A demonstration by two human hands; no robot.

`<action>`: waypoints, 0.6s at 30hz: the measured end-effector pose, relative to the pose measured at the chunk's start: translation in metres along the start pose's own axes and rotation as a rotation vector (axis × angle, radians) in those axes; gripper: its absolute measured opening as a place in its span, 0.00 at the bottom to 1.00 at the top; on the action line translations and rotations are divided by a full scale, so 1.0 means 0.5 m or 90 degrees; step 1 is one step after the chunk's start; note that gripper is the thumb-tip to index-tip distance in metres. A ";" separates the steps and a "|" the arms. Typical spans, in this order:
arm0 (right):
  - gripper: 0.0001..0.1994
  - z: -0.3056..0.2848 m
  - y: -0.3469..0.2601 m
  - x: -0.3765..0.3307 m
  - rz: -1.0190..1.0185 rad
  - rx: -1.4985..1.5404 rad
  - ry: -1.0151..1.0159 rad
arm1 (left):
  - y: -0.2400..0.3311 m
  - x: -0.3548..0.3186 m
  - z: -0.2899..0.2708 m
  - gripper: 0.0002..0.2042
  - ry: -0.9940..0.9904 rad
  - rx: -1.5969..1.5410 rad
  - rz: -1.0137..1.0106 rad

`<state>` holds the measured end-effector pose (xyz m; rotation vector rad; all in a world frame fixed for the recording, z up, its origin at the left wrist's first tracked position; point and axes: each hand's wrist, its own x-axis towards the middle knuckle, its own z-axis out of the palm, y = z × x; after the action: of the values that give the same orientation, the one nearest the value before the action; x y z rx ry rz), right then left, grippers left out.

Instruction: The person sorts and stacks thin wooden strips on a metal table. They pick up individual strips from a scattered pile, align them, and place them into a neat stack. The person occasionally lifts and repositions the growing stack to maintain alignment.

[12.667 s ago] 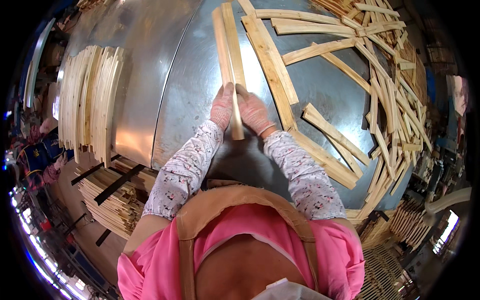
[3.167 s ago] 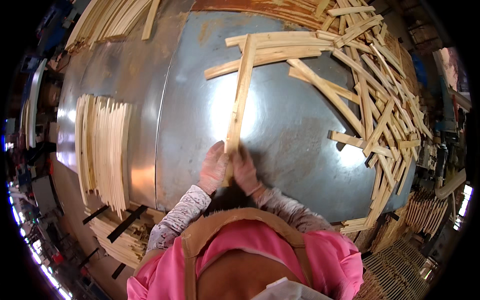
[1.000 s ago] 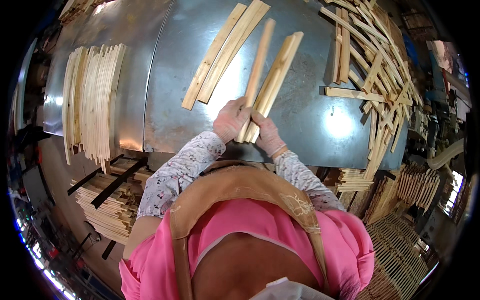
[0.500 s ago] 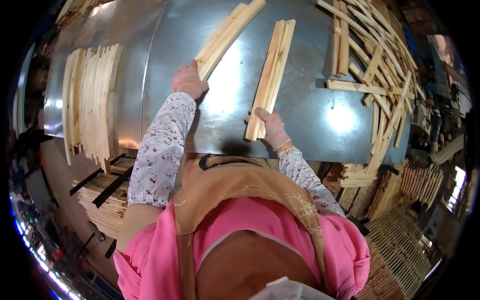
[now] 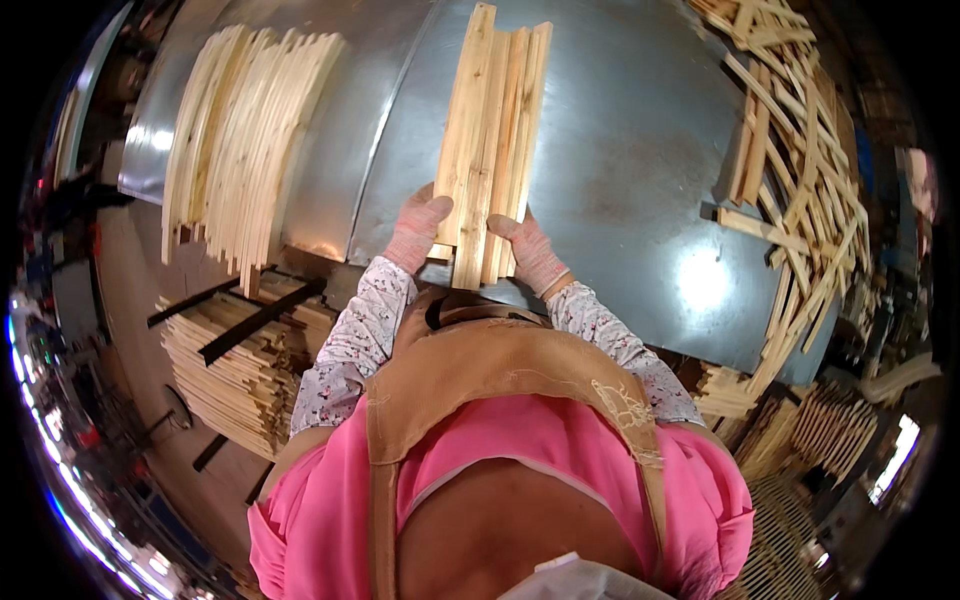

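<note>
1. Head view: bundle of wooden slats (image 5: 490,140) lies lengthwise on the metal table (image 5: 640,150), near end at the table edge.
2. Left hand (image 5: 415,232) is gloved, fingers closed on the bundle's left edge.
3. Right hand (image 5: 530,250) is gloved, fingers clamped on its right edge; slats sit between both palms.
4. Stacked slats (image 5: 240,150) lie well apart to the left; loose slats (image 5: 800,170) lie to the right.

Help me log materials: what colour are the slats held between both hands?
Pale, light-yellow bare wood; the bundle of slats shows best in the head view.
</note>
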<state>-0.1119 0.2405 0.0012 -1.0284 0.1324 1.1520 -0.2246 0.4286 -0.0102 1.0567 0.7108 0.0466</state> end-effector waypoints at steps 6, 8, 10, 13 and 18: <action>0.42 0.188 0.071 0.107 0.070 -0.120 -0.056 | 0.005 -0.059 -0.167 0.31 0.287 0.569 0.002; 0.39 0.257 0.129 0.172 0.078 -0.120 -0.089 | 0.036 -0.076 -0.230 0.32 0.370 0.630 -0.032; 0.33 0.341 0.184 0.232 0.125 -0.109 -0.105 | 0.076 -0.087 -0.302 0.34 0.427 0.707 -0.073; 0.17 0.407 0.247 0.299 -0.446 -0.865 -0.365 | 0.144 -0.113 -0.416 0.35 0.462 0.863 -0.052; 0.15 0.495 0.238 0.255 -0.101 -0.409 -0.232 | 0.172 -0.160 -0.512 0.25 0.446 0.818 0.234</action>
<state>-0.2475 0.5111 -0.0040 -1.3329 -0.6359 1.2430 -0.4037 0.6430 0.0255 2.4653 1.2035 0.3190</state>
